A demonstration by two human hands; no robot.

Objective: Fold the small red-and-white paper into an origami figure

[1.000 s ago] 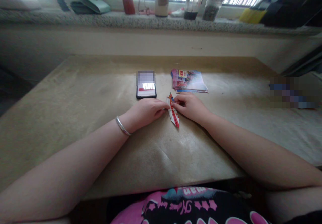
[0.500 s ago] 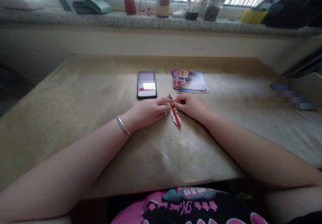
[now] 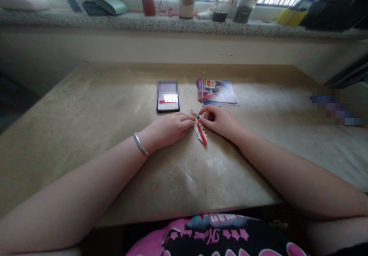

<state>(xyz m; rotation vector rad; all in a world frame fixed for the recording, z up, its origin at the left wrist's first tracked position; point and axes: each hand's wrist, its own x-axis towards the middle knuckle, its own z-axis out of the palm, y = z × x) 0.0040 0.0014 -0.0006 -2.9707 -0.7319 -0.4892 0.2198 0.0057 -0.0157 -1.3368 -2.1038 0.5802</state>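
Facing the person's dark, pink-printed shirt [image 3: 207,237], the near edge of the tabletop [image 3: 161,183] runs across below both forearms, with bare room between it and the folded paper [image 3: 202,134]. That slim strip, red and white with a bluish far end, lies between the two hands; its long axis runs away from the person, leaning a little left at the far end. The left hand [image 3: 171,127] (a silver bracelet [image 3: 140,144] on its wrist) meets it from the left, fingers close together and tips touching its upper half. The right hand [image 3: 221,119] comes from the right, thumb and forefinger curled narrowly at its edge; whether either hand pinches it I cannot tell. Both are about equally near, and its near point sticks out uncovered.

Just beyond the left hand sits the phone [image 3: 168,94]; beyond the right, the leaflet stack [image 3: 220,93]. Farther off, bottles stand on the windowsill [image 3: 161,23].
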